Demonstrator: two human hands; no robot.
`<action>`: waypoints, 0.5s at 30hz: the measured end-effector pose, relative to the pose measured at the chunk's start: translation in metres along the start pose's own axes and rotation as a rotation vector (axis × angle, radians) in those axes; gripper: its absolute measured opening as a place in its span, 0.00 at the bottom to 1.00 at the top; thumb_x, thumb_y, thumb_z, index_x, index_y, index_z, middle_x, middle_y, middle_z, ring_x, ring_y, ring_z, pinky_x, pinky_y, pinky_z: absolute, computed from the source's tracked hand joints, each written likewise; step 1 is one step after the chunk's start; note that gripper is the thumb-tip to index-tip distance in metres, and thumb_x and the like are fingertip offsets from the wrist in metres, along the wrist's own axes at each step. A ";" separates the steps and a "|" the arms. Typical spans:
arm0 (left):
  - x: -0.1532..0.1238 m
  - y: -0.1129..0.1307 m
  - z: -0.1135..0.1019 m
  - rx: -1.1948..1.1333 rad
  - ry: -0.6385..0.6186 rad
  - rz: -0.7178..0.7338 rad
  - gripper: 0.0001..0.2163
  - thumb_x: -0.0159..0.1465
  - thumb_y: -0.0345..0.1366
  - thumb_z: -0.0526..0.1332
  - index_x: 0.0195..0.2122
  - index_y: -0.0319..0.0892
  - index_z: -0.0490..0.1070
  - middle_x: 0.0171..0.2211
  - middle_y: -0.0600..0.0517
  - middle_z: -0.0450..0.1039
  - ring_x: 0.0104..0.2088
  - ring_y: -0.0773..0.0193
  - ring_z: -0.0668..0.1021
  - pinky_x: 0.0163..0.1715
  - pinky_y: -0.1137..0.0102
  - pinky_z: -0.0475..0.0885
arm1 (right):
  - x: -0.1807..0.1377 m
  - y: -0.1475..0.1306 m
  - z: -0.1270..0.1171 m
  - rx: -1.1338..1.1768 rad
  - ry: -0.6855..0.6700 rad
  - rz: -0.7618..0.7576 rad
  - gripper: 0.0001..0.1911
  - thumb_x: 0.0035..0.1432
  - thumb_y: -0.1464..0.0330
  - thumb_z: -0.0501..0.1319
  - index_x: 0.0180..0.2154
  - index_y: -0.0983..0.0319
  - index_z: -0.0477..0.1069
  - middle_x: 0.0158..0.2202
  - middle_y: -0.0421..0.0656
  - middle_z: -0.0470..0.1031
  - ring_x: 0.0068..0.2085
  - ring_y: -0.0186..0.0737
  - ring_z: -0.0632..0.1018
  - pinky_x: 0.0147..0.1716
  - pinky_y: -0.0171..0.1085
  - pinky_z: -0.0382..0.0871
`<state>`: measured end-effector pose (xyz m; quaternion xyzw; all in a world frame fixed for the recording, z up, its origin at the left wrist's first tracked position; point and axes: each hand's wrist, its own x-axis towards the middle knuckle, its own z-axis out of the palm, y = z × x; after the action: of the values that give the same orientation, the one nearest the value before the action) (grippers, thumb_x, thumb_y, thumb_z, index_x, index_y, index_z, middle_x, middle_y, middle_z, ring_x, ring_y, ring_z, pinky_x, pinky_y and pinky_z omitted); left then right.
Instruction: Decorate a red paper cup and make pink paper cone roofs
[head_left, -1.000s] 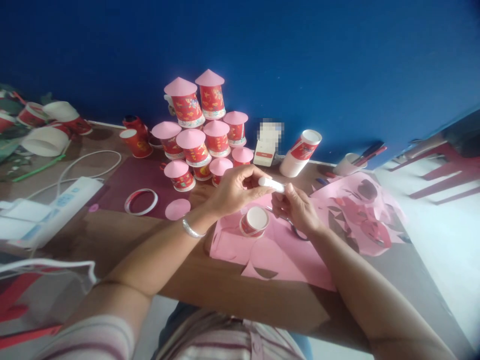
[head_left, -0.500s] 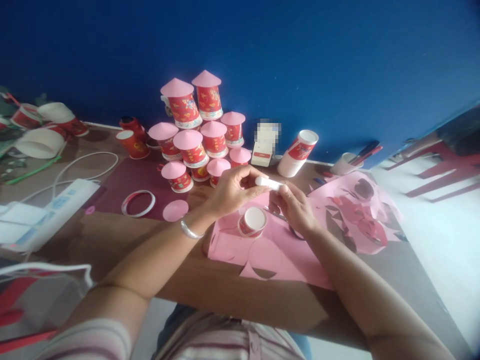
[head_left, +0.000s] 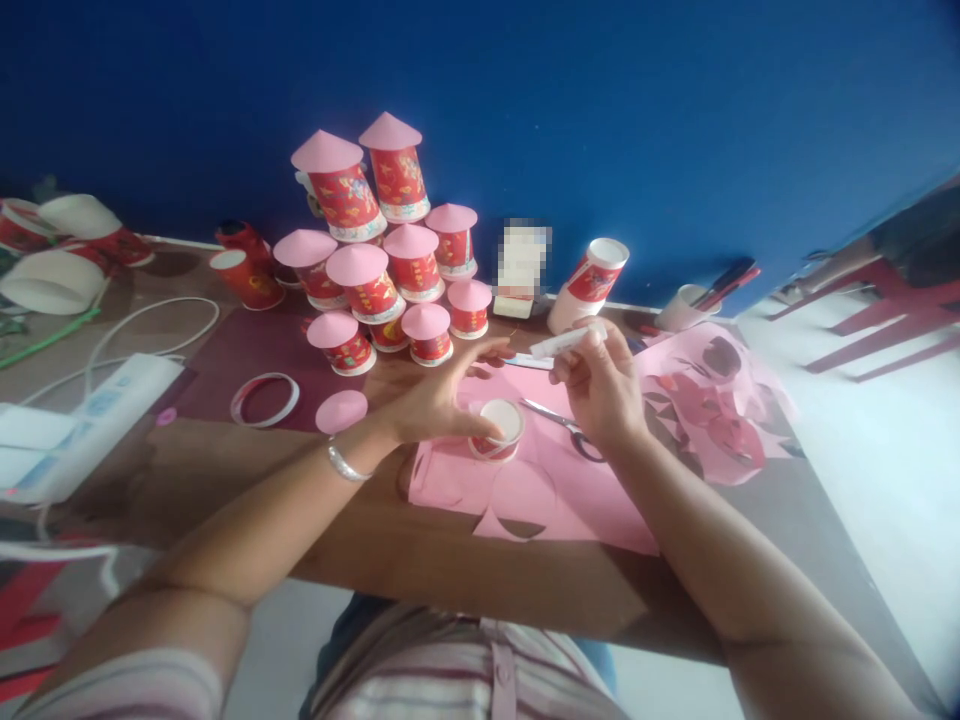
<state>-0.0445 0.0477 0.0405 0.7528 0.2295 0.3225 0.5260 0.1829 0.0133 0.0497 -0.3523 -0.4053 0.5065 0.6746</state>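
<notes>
My right hand (head_left: 604,390) is closed around a slim white tube (head_left: 568,341), which lies nearly level with its tip pointing left. I cannot read any label on it. Over a short red-and-white paper cup (head_left: 501,420), my left hand (head_left: 442,400) is open, thumb and fingers spread apart. The thumb overlaps the cup's rim; whether it touches is unclear. The cup stands on pink paper (head_left: 592,515) with round cut-outs. Scissors (head_left: 559,425) lie on that paper, between the cup and my right hand. A pink paper cone (head_left: 342,411) rests beyond my left wrist.
Red cups with pink cone tops (head_left: 356,270) are stacked at the back. A white paper ring (head_left: 265,400) and a power strip (head_left: 101,420) lie to the left. Behind my right hand stand stacked cups (head_left: 592,285), a pen cup (head_left: 686,307) and paper scraps (head_left: 720,400).
My hands, together at the white tube before, have moved apart. The left let go of it and came down to the small cup; the right keeps the tube.
</notes>
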 end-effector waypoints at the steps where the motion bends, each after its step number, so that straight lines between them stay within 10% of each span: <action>1: -0.005 -0.003 0.002 0.034 -0.049 -0.025 0.48 0.49 0.45 0.80 0.69 0.53 0.58 0.68 0.41 0.64 0.69 0.43 0.67 0.67 0.47 0.63 | -0.001 0.001 0.001 -0.029 -0.005 -0.021 0.17 0.60 0.51 0.69 0.39 0.54 0.72 0.27 0.34 0.71 0.24 0.30 0.71 0.24 0.33 0.69; 15: -0.003 -0.019 0.033 0.365 0.090 -0.148 0.22 0.54 0.41 0.75 0.47 0.43 0.72 0.46 0.46 0.79 0.46 0.51 0.81 0.48 0.56 0.77 | -0.006 -0.005 0.002 -0.462 -0.120 -0.017 0.18 0.53 0.55 0.75 0.34 0.58 0.74 0.33 0.40 0.78 0.27 0.34 0.75 0.27 0.38 0.74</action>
<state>-0.0231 0.0304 0.0143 0.8015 0.3622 0.2694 0.3923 0.1823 0.0061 0.0540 -0.4633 -0.5528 0.4145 0.5550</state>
